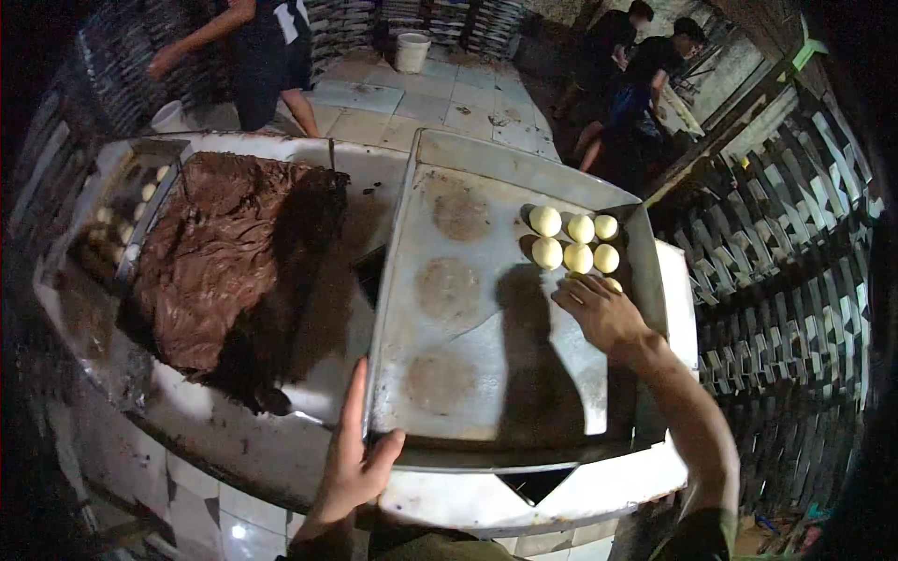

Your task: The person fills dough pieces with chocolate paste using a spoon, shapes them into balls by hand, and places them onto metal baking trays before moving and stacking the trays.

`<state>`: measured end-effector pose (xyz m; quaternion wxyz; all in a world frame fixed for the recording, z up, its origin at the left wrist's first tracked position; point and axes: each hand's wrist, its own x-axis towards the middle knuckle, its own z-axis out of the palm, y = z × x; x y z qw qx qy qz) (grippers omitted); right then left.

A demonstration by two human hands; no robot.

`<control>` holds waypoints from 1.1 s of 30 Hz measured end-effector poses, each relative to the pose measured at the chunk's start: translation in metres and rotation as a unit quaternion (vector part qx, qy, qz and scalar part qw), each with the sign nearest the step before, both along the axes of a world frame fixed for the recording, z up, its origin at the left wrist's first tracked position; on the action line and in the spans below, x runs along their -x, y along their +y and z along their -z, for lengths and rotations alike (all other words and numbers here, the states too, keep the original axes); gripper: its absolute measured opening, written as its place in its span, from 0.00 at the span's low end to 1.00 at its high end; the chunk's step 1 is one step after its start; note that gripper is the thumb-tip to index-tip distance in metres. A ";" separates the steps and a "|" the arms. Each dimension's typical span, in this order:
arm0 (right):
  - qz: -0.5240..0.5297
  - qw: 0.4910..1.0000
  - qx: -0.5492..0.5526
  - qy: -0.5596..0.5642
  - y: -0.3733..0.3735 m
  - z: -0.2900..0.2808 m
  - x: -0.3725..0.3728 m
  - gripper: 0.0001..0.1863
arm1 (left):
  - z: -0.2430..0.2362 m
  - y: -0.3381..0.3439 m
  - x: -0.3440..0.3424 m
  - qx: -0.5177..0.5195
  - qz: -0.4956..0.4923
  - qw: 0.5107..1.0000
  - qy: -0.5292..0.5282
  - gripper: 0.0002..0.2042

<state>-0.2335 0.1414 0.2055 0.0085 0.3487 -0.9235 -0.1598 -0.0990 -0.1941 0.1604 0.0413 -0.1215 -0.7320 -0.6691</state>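
A shallow metal tray [524, 374] lies in front of me. Two rows of smooth, pale yellow dough balls [578, 258] sit towards its far right. My right hand [599, 313] reaches over the tray, fingers curved down around more of these balls just nearer than the rows; one pale ball [613, 284] peeps out beside the fingers, and the rest of the grip is hidden. At the tray's near left corner is my left hand [360, 458], fingers stretched along the outer side and thumb apart by the front edge.
Left of the tray, a large mass of brown, paste-like filling [215, 252] lies on the white worktop [552, 505]. Beyond it, a side compartment [122, 210] holds more pale balls. Several people are farther back; a white bucket [412, 52] stands on the tiled floor. A slatted wall [776, 280] bounds the right.
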 end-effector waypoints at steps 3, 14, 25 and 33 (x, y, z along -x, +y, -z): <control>0.093 0.995 -0.032 -0.011 0.017 0.019 0.002 0.16 | 0.008 -0.010 0.008 -0.024 0.022 0.999 0.000 0.36; 0.199 0.680 0.677 0.200 -0.056 -0.067 -0.212 0.10 | 0.010 -0.016 -0.028 -0.004 -0.189 0.982 0.027 0.32; 0.161 0.689 0.679 -0.195 -0.337 0.075 -0.355 0.10 | 0.091 -0.143 -0.227 -0.313 -0.035 0.930 -0.192 0.12; 0.298 0.836 0.460 0.033 -0.388 0.206 -0.133 0.28 | 0.128 -0.235 -0.165 -0.412 0.008 0.867 -0.279 0.16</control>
